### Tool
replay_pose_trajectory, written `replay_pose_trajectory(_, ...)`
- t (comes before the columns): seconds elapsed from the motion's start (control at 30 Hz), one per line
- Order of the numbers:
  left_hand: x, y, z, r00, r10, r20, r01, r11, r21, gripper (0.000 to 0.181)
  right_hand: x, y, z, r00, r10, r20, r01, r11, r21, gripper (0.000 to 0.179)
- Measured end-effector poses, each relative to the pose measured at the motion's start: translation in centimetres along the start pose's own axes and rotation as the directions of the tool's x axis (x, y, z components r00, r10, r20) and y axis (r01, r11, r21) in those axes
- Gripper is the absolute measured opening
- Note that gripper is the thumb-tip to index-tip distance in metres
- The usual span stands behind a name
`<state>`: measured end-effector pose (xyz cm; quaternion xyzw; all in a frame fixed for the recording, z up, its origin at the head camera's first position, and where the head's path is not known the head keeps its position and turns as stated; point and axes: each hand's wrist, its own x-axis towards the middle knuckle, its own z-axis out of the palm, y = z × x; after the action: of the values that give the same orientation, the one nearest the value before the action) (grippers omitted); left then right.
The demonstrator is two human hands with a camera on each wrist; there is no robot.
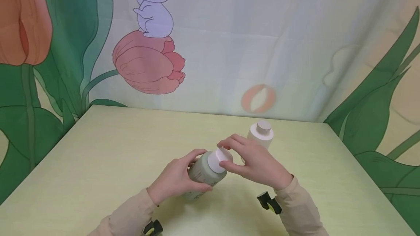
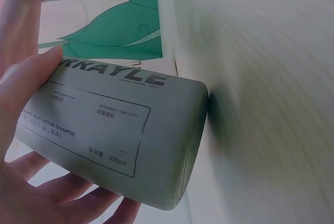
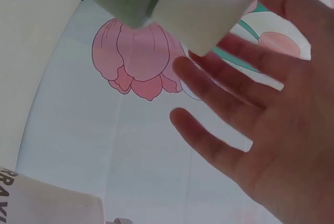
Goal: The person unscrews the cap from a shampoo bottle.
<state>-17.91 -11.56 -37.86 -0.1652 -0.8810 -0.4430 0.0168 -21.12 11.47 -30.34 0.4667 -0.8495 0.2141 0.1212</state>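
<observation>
My left hand (image 1: 175, 177) grips a grey-green shampoo bottle (image 1: 202, 172) around its body, thumb on the near side. The bottle is tilted, its white cap (image 1: 216, 162) pointing up and to the right. Printed lettering shows on the shampoo bottle (image 2: 104, 119) in the left wrist view, where its base end is close to the table. With thumb and fingertips on opposite sides, my right hand (image 1: 256, 161) pinches the cap (image 3: 201, 12); in the right wrist view its other fingers spread away from it.
Behind the right hand stands a white bottle (image 1: 259, 137) with a narrower top, partly covered by that hand. A pale yellow table (image 1: 115, 156) lies under everything. At its back hangs a curtain (image 1: 213, 65) printed with flowers and a rabbit.
</observation>
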Motion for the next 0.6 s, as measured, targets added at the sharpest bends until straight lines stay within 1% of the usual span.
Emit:
replay_pose_trajectory(0.1,0.08,0.03,-0.05,1.0,0.006,-0.001,-0.006,1.0,0.008,0.082,-0.04,0.06,-0.2,0.998,-0.057,0.013,0.057,0.998,0.008,0.035)
replay_pose_trajectory(0.17,0.09,0.03,-0.05,1.0,0.01,0.0,-0.01,1.0,0.009,0.082,-0.12,0.0,-0.35,0.998,-0.061,0.022,0.061,0.998,0.011,0.038)
replay_pose_trajectory(0.23,0.08,0.01,-0.02,1.0,0.012,0.003,-0.012,1.0,0.009,0.082,-0.23,-0.13,-0.42,0.999,-0.041,0.024,0.041,0.999,-0.004,0.043)
replay_pose_trajectory(0.33,0.04,0.01,0.06,1.0,0.017,0.007,-0.017,1.0,0.009,0.082,-0.34,-0.35,-0.47,1.0,0.016,0.013,-0.016,1.0,-0.024,0.046)
replay_pose_trajectory(0.43,0.02,0.05,0.09,1.0,0.021,0.008,-0.021,1.0,0.012,0.082,-0.38,-0.47,-0.49,0.999,0.048,0.002,-0.048,0.998,-0.036,0.041)
replay_pose_trajectory(0.5,0.04,0.09,0.06,1.0,0.023,0.006,-0.023,1.0,0.009,0.081,-0.35,-0.38,-0.49,1.0,0.031,-0.001,-0.031,0.999,-0.039,0.036)
replay_pose_trajectory(0.6,0.09,0.15,0.03,1.0,0.028,0.005,-0.028,1.0,0.011,0.081,-0.35,-0.16,-0.6,0.999,-0.039,0.001,0.039,0.999,-0.037,0.032)
